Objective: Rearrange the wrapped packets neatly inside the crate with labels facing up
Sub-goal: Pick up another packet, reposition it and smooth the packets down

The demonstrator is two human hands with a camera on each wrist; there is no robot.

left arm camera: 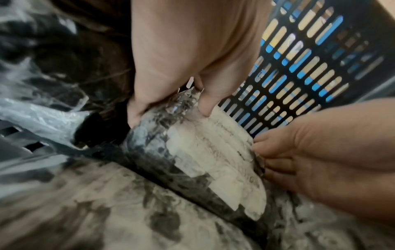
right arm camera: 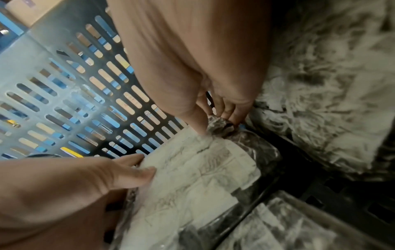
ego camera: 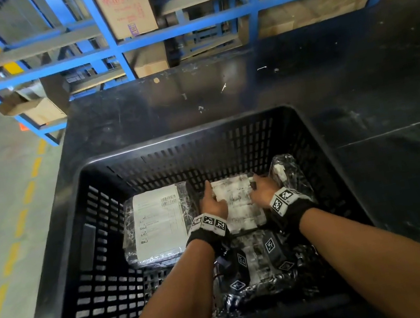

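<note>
A black slotted crate (ego camera: 85, 250) holds several plastic-wrapped packets. The middle packet (ego camera: 238, 206) lies near the far wall with its crumpled white label up. My left hand (ego camera: 211, 198) grips its left far corner and my right hand (ego camera: 261, 186) grips its right far corner. In the left wrist view my left hand (left arm camera: 171, 110) pinches the wrapped corner of the packet (left arm camera: 213, 152). In the right wrist view my right hand (right arm camera: 215, 123) pinches the other corner of the packet (right arm camera: 192, 179). A left packet (ego camera: 158, 222) lies flat, label up.
Another packet (ego camera: 288, 174) leans against the crate's right wall. One more packet (ego camera: 256, 269) lies under my wrists near the front. The crate stands on a black table (ego camera: 356, 80). Blue racks (ego camera: 114, 47) with cardboard boxes stand behind it.
</note>
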